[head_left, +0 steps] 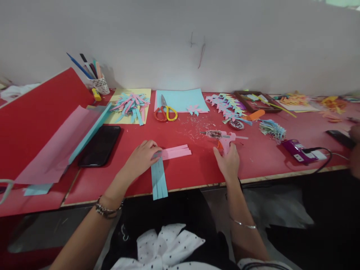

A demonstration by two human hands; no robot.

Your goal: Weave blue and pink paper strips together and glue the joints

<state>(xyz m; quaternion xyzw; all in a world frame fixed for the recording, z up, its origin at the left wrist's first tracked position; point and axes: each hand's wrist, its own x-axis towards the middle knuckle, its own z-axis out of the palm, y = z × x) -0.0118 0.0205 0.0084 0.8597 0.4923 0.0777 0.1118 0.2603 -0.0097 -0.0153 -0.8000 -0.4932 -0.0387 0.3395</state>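
Note:
My left hand (143, 156) has its fingers closed over the corner where a pink slit paper strip (176, 152) and a light blue slit paper strip (159, 179) meet. The pink strip points right; the blue one runs toward me and pokes past the table's front edge. Most of the join is hidden beneath my fingers. In my right hand (229, 161) is a pink hot glue gun (225, 140), gripped by its handle, its nozzle pointing left. A glue stick pokes out of its back. The nozzle is well apart from the paper.
Behind lie scissors (165, 110), blue paper sheets (180, 99), a heap of cut strips (131, 107) and folded paper chains (226, 107). A black phone (99, 146) is at left, a purple power adapter (299, 151) at right. Another person's hand (354, 150) shows at the right edge.

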